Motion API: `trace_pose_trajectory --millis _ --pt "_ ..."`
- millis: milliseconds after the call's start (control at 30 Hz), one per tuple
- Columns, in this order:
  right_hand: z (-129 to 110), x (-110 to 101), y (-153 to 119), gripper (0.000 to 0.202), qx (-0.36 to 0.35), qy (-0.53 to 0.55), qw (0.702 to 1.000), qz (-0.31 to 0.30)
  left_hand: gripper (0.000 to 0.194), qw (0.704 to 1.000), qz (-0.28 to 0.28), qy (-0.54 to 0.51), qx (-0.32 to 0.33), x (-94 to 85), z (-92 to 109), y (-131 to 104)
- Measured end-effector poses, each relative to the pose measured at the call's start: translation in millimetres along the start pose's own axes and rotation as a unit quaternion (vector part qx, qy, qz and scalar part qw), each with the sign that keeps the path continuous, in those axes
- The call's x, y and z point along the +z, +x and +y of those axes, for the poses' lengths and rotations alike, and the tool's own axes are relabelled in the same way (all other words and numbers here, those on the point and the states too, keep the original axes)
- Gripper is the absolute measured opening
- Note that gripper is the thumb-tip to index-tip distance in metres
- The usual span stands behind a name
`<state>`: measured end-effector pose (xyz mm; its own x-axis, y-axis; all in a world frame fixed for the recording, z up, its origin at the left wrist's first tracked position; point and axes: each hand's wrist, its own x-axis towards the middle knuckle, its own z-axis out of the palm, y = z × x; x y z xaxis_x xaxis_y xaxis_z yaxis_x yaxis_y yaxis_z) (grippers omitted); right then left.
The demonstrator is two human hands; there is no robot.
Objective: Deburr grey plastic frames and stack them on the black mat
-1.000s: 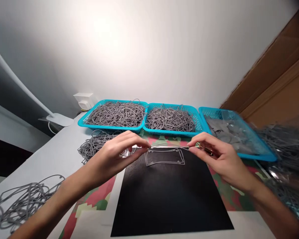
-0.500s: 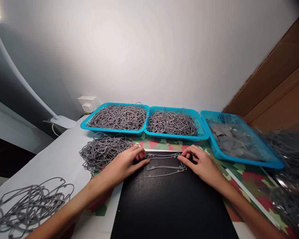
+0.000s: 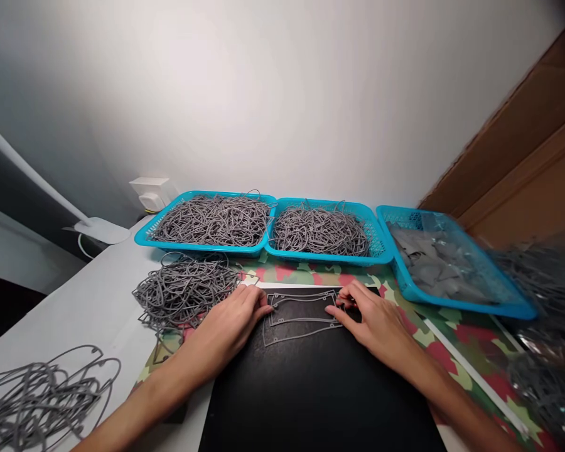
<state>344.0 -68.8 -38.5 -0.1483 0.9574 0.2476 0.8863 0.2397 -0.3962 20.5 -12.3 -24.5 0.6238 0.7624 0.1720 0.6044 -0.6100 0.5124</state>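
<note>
Thin grey rubber gaskets, rectangular frames with small round tabs, lie roughly stacked near the far edge of a black board. Their lower edges do not line up; one frame reaches nearer to me than the other. My left hand pinches the left end of the gaskets between thumb and fingers. At the right end, my right hand is closed, its thumb on the frame edge and its fingertips curled and partly hidden. How many gaskets each hand grips cannot be made out.
Two blue baskets heaped with grey gaskets stand along the wall. A third basket holds grey pieces and clear plastic. Loose gasket piles lie at left. Bagged gaskets and cardboard are at right.
The view has shifted, so most things sit farther left. Both hands stay at the gasket ends; the right thumb reaches farther inward, and the frames' edges have spread slightly.
</note>
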Motion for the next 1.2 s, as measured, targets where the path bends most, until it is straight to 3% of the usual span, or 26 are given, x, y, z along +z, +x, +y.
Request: trace_pose_trajectory --millis 133,300,500,567,667,767,867,1000,1200 --pt "0 1 0 0.023 0.011 0.0 1.0 -0.012 0.033 0.998 0.019 0.038 0.037 -9.7 2 14" --pt "-2 -3 0 0.022 0.018 0.015 1.0 -0.005 0.033 0.996 0.001 0.067 0.065 -14.3 -3 28" --pt "-4 2 0 0.024 0.054 0.017 0.998 0.033 0.029 0.999 -0.025 0.013 0.02 -6.5 -3 27" --pt "-5 4 -2 0.022 0.057 0.025 0.997 0.037 0.03 1.0 -0.024 0.006 0.01 -11.9 0 24" --pt "-7 7 -6 0.023 0.055 0.024 0.997 0.049 0.033 0.999 0.013 0.041 0.001 -34.1 -1 12" --pt "-7 8 -9 0.027 0.055 0.016 0.996 0.064 0.04 0.99 0.068 0.119 -0.022 -64.7 -16 -6" --pt "-7 9 -10 0.028 0.049 0.011 0.996 0.07 0.05 0.979 0.089 0.18 -0.039 -85.4 -38 -26" --pt "-6 12 -12 0.028 0.04 -0.017 0.995 0.088 0.044 0.979 0.08 0.184 -0.041 -84.4 -56 -44" --pt "-3 15 -10 0.029 0.036 -0.031 0.994 0.1 0.04 0.984 0.113 0.125 -0.06 -80.9 -52 -46"
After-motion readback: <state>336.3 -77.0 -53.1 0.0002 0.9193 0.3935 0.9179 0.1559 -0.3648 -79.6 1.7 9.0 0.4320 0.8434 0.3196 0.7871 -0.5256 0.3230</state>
